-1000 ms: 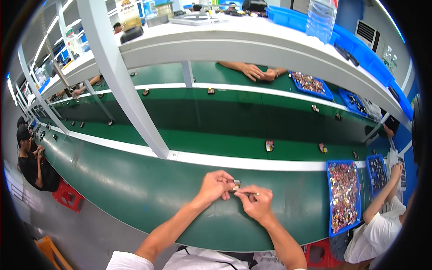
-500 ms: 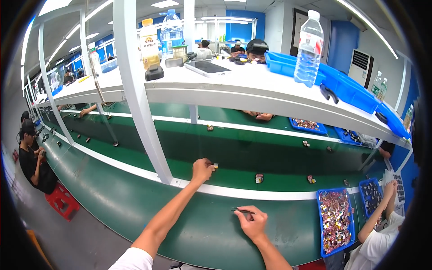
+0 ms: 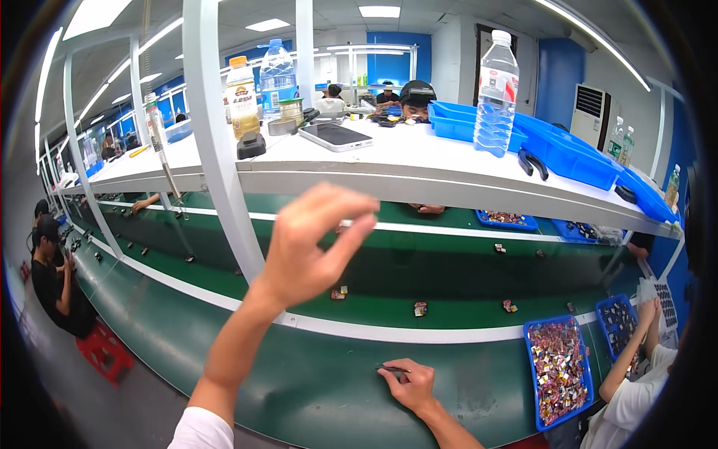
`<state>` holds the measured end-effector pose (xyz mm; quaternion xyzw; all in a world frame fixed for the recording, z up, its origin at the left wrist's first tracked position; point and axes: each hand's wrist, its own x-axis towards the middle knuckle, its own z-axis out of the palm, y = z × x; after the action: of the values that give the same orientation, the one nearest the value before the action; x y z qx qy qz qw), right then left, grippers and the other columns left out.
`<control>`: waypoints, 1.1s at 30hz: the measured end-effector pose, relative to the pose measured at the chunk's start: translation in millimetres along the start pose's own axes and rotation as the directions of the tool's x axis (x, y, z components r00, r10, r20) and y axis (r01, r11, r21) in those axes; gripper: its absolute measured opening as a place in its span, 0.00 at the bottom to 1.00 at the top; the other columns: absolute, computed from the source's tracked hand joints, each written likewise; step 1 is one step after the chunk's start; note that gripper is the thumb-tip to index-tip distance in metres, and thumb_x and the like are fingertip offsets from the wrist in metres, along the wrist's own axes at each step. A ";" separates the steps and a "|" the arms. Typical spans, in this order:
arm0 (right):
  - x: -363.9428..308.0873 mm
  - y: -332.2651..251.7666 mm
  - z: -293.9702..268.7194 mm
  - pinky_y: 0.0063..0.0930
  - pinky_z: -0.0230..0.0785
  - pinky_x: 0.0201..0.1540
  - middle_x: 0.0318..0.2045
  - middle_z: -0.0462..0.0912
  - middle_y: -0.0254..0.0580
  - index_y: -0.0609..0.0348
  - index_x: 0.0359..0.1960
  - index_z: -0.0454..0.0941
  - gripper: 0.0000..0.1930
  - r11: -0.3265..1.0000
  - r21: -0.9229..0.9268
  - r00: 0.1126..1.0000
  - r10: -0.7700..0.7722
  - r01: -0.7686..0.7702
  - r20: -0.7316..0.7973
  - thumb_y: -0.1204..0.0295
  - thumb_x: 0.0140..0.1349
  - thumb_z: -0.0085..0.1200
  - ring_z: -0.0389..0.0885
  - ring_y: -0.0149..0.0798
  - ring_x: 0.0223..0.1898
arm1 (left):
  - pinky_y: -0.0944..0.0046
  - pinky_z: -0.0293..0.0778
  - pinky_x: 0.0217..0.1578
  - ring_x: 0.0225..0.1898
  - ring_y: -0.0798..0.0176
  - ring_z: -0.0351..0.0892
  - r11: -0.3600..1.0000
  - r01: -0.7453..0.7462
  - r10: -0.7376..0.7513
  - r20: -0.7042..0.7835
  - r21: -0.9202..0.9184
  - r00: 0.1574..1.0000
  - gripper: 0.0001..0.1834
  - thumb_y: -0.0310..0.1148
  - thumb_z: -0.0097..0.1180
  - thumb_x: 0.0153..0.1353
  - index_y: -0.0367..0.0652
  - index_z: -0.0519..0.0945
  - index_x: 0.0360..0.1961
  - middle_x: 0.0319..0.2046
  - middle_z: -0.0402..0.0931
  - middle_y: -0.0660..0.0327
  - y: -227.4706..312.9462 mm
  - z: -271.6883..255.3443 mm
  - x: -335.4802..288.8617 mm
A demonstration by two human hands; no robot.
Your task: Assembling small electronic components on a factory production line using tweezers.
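Note:
My left hand [image 3: 310,239] is raised over the belt, in front of the shelf's front edge. Its thumb and fingers are apart, and nothing shows between them. Below it on the green belt [image 3: 381,303] lies a small pink and yellow part [image 3: 339,293], with a similar part [image 3: 420,308] farther right. My right hand [image 3: 411,385] is above the green work surface [image 3: 314,382], closed on a thin dark tweezer-like tool [image 3: 392,368]. Its tip points left, away from the blue tray.
At right stands a blue tray [image 3: 529,359] heaped with small parts, beside another blue tray [image 3: 603,318] of dark pieces. A co-worker's arms [image 3: 636,348] reach in there. A white post [image 3: 228,172] and a shelf [image 3: 419,191] bearing a water bottle [image 3: 495,97] and a phone [image 3: 336,137] rise ahead.
My left hand has lifted off the belt toward me and opened, and the small part it was at lies on the belt. The right hand still holds the tool. The view has shifted slightly.

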<state>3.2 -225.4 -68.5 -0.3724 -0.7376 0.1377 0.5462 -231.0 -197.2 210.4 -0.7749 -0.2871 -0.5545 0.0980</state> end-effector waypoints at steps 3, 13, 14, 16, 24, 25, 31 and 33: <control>1.5 0.3 8.9 0.23 0.60 0.17 0.25 0.86 0.32 0.57 0.28 0.86 0.07 1.000 0.012 0.999 -0.009 0.008 0.040 0.75 0.49 0.74 0.68 0.27 0.11 | 0.55 0.73 0.51 0.50 0.48 0.80 0.946 -0.144 0.172 -0.074 0.291 0.982 0.13 0.28 0.65 0.60 0.39 0.84 0.46 0.46 0.82 0.52 -17.6 -8.6 50.0; -3.5 -1.9 8.9 0.21 0.60 0.17 0.20 0.84 0.35 0.59 0.31 0.87 0.09 1.000 -0.025 0.998 0.019 -0.017 0.062 0.74 0.49 0.74 0.67 0.24 0.12 | 0.53 0.73 0.55 0.51 0.46 0.80 0.901 0.303 -0.418 0.440 0.309 0.795 0.23 0.49 0.60 0.64 0.39 0.84 0.46 0.46 0.83 0.47 -121.9 15.7 114.8; -3.0 -2.4 8.1 0.21 0.60 0.17 0.20 0.84 0.35 0.59 0.31 0.87 0.09 0.999 -0.034 0.998 0.024 -0.022 0.055 0.74 0.49 0.74 0.67 0.24 0.12 | 0.53 0.75 0.51 0.47 0.46 0.83 0.917 0.270 -0.378 0.425 0.293 0.822 0.23 0.49 0.63 0.61 0.37 0.85 0.42 0.43 0.84 0.46 -123.1 14.9 114.0; -3.9 1.0 7.7 0.21 0.61 0.17 0.22 0.85 0.34 0.57 0.30 0.87 0.08 0.999 -0.039 0.999 0.025 -0.023 0.046 0.74 0.49 0.75 0.67 0.25 0.11 | 0.55 0.76 0.48 0.44 0.49 0.84 0.947 0.232 -0.305 0.400 0.221 0.864 0.22 0.48 0.64 0.60 0.36 0.86 0.39 0.39 0.85 0.48 -126.3 12.3 108.4; -6.2 4.0 10.9 0.24 0.62 0.18 0.24 0.86 0.32 0.55 0.29 0.87 0.08 1.000 -0.013 0.998 0.002 -0.002 0.069 0.73 0.48 0.75 0.70 0.30 0.11 | 0.56 0.77 0.46 0.43 0.54 0.84 0.907 0.187 -0.269 0.178 0.378 0.947 0.31 0.55 0.67 0.54 0.37 0.85 0.46 0.42 0.84 0.49 -134.1 -12.5 95.7; -5.3 3.3 11.0 0.24 0.63 0.18 0.24 0.86 0.32 0.55 0.29 0.87 0.08 1.000 -0.012 0.997 -0.002 0.003 0.081 0.73 0.48 0.75 0.70 0.30 0.12 | 0.53 0.77 0.51 0.49 0.49 0.83 0.821 0.118 -0.189 0.072 0.559 0.979 0.37 0.59 0.65 0.53 0.36 0.83 0.53 0.50 0.82 0.46 -136.7 -10.5 91.1; -0.5 -2.0 9.3 0.24 0.64 0.18 0.25 0.86 0.33 0.56 0.29 0.86 0.08 1.000 -0.008 0.996 0.009 -0.008 0.094 0.74 0.49 0.74 0.71 0.31 0.12 | 0.48 0.72 0.61 0.61 0.37 0.75 0.657 0.406 -0.585 0.090 0.635 0.806 0.58 0.64 0.61 0.49 0.26 0.63 0.69 0.60 0.70 0.32 -111.5 -15.1 91.0; -0.7 -2.6 9.9 0.24 0.64 0.18 0.25 0.86 0.33 0.56 0.29 0.86 0.08 1.000 -0.008 0.995 0.012 -0.011 0.098 0.74 0.49 0.74 0.71 0.31 0.12 | 0.52 0.61 0.70 0.70 0.39 0.64 0.669 0.460 -0.616 0.088 0.584 0.783 0.56 0.60 0.60 0.52 0.31 0.60 0.73 0.68 0.63 0.34 -109.5 -16.3 89.4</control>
<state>-6.7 -225.6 -71.1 -0.3712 -0.7618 0.1562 0.5074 -285.0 -85.4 280.0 -0.6645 -0.6576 -0.3414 0.0979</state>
